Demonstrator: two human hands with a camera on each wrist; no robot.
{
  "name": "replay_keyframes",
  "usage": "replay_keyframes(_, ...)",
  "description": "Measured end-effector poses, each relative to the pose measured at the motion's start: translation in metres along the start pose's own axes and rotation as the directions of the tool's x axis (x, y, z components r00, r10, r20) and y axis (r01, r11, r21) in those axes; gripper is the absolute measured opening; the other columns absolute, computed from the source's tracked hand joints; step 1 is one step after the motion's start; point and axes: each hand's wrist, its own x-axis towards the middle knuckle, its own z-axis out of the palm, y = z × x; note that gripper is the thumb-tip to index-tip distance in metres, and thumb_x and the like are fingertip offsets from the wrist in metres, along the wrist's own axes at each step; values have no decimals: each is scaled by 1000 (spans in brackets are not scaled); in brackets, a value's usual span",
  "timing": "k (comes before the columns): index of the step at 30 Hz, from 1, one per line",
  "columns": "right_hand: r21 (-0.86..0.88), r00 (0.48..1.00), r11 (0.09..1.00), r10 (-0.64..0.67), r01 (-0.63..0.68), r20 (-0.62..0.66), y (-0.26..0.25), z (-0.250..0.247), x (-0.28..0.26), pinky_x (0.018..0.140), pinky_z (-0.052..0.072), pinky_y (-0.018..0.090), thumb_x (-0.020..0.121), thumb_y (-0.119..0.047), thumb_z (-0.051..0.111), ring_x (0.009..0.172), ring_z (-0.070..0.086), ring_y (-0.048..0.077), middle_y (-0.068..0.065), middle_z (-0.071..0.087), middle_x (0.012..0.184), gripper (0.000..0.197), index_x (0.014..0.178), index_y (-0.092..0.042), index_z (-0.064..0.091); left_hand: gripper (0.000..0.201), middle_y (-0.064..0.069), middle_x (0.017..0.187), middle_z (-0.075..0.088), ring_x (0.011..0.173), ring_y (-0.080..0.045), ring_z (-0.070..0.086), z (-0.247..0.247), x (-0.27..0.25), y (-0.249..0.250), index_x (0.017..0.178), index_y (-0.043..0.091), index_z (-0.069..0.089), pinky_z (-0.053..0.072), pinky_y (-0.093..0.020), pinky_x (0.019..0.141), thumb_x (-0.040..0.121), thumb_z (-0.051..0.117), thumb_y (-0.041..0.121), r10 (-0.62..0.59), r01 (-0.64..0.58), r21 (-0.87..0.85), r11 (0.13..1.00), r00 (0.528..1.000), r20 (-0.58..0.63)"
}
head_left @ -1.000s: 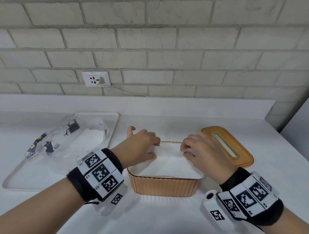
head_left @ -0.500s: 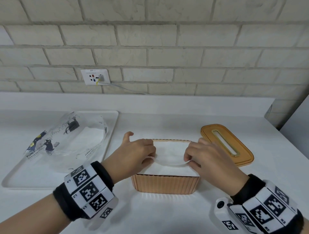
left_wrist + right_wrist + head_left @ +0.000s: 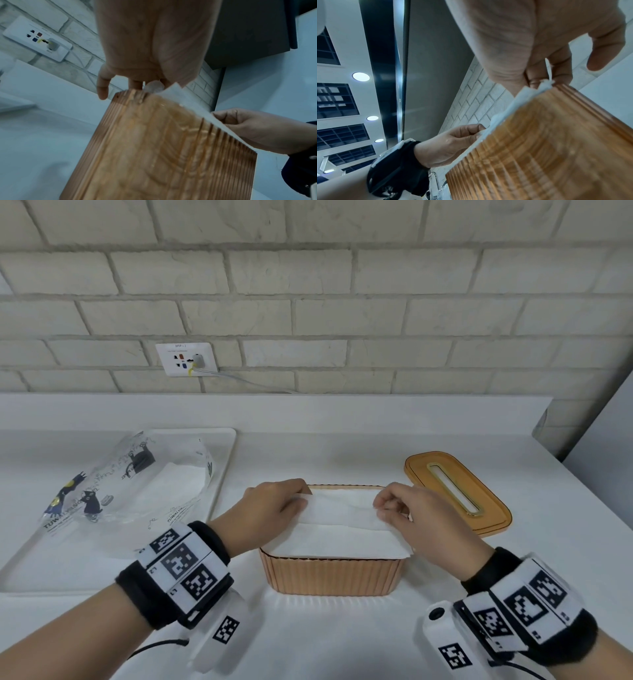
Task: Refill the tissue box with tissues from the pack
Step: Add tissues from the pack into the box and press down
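Head view, centre of frame: ribbed orange box [image 3: 330, 577] on the white counter [image 3: 342, 645], lid off. A stack of white tissues [image 3: 342, 529] fills it to the rim and overhangs the near right corner.

Left hand [image 3: 270, 511] at the stack's left end, fingers curled over the top sheet's edge, thumb against it: pinching the tissue. Left wrist view shows fingertips [image 3: 102, 93] reaching past the box's far rim, with a tissue corner just under the palm.

Right hand [image 3: 418, 522] at the right end, fingers bent, pinching the same top sheet, which is raised into a low fold between the two hands. In the right wrist view, tissue edge is caught between the fingers [image 3: 559, 70] above the box rim.

Lid [image 3: 457, 494], orange with a slot, lies flat on the counter right of the box, behind the right hand, not touching the box.

Left of frame: clear printed pack [image 3: 126, 484] lying on a white tray [image 3: 224, 470], some tissues inside it. Well apart from the box.

Upper left: wall socket [image 3: 186, 358] in the brick wall, a plug in it.
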Motion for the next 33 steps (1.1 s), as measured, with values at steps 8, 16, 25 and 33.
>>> replay_keyframes(8,-59,999,998,8,-10,-33,0,4,4,76,39,29,92,-22,56,69,39,-1,-13,49,74,27,118,-27,50,23,9,64,53,64,-4,50,3,-4,9,116,25,50,33,-25,88,94,46,19,12,5,238,971,998,-67)
replay_keyframes(16,-204,993,976,-93,78,-67,-3,4,4,80,36,30,88,-28,61,78,40,5,-17,46,76,24,113,-28,57,57,1,114,58,96,-21,46,11,-13,20,97,32,66,39,-45,80,49,81,7,308,-183,635,750,947,-90)
replay_keyframes(25,-251,940,908,-342,335,20,-1,-14,-7,83,36,33,71,-45,63,104,38,6,-12,60,107,33,100,-31,70,39,10,134,45,118,-13,48,0,-17,34,136,28,48,46,-31,87,97,48,32,96,-200,489,849,969,230)
replay_keyframes(33,-430,943,844,-246,322,225,5,-23,-4,107,26,50,70,-55,66,129,14,11,-13,35,144,41,110,-44,65,57,1,129,43,113,-19,42,16,-17,46,147,32,25,46,-33,83,97,47,14,32,-131,525,841,981,192)
